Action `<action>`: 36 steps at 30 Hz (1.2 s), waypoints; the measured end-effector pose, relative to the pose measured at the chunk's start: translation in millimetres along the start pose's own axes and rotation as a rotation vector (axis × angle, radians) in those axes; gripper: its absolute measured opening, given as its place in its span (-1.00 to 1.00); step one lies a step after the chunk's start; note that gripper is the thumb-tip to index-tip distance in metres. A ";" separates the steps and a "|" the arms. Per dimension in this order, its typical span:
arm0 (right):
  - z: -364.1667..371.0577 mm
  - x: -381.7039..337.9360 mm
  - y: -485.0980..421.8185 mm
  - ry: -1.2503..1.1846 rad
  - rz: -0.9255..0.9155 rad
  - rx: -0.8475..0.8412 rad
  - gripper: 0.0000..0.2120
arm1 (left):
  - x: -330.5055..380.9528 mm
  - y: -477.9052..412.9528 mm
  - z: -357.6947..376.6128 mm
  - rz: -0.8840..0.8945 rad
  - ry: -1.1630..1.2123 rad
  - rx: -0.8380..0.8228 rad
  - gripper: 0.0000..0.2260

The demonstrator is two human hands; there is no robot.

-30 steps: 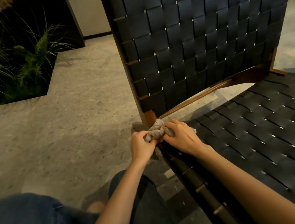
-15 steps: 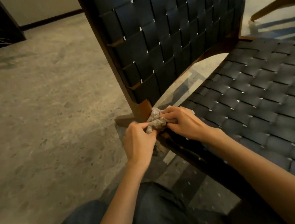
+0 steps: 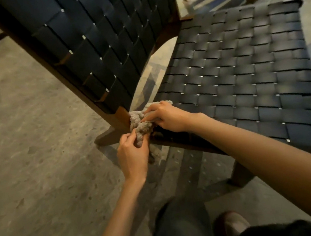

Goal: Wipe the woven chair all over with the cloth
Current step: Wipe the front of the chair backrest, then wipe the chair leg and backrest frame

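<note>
We see the cloth (image 3: 139,124) bunched into a tight wad at the rear left corner of the woven chair (image 3: 244,79), just where the seat meets the wooden post (image 3: 121,115) that carries the backrest (image 3: 102,46); we judge it is gathered this small so that it can be worked into the narrow joint there, which a flat cloth would skip over. The right hand (image 3: 167,117) lies on top of the wad with its fingers bent over the upper folds, gripping them and bearing down on the seat's edge; its forearm crosses the near rail of the seat, which steadies the push. The left hand (image 3: 132,156) comes in from below and outside the frame; its thumb and curled fingertips pinch the lower part of the cloth, and a loose tail hangs beneath them towards the floor (image 3: 37,152). So the cloth sits between the two hands, touching both, with the right one above and behind it and the left one below and in front; it presses against the post and the corner of the weave. We take this for either a re-bunching of the cloth or a rub at the joint; which of the two we cannot tell. The broad seat and the backrest lie well apart from the cloth.
</note>
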State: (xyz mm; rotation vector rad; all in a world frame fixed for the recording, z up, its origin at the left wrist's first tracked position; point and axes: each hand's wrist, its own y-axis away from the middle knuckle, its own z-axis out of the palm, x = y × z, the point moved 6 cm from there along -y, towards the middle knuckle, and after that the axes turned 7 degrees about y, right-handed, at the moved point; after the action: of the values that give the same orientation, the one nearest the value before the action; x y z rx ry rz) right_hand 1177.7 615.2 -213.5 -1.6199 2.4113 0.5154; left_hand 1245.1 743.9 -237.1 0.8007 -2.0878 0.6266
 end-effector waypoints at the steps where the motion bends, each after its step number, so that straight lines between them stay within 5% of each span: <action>1: -1.0 -0.5 2.1 -0.002 0.014 0.023 -0.63 | -0.4 2.0 1.4 0.005 0.035 -0.005 -0.77; 10: -12.1 3.1 61.9 0.135 0.114 0.175 -0.62 | 10.0 28.4 18.2 0.062 0.272 0.039 -0.68; 17: -29.4 27.4 161.9 0.145 0.321 0.269 -0.64 | 67.7 62.9 52.3 0.327 0.286 -0.221 -0.72; 30: -35.0 26.8 365.4 0.402 0.724 0.859 -0.72 | 192.0 154.8 110.3 0.847 0.281 -0.544 -0.62; 36: -13.3 21.2 390.4 0.074 0.843 0.951 -0.86 | 201.4 161.1 115.2 1.105 0.213 -0.591 -0.70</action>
State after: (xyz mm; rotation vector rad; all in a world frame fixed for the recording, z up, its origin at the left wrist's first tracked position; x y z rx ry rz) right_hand 809.9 725.5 -138.8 -0.2294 2.6234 -0.5595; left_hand 974.5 711.6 -163.1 -0.7872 -2.2030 0.5374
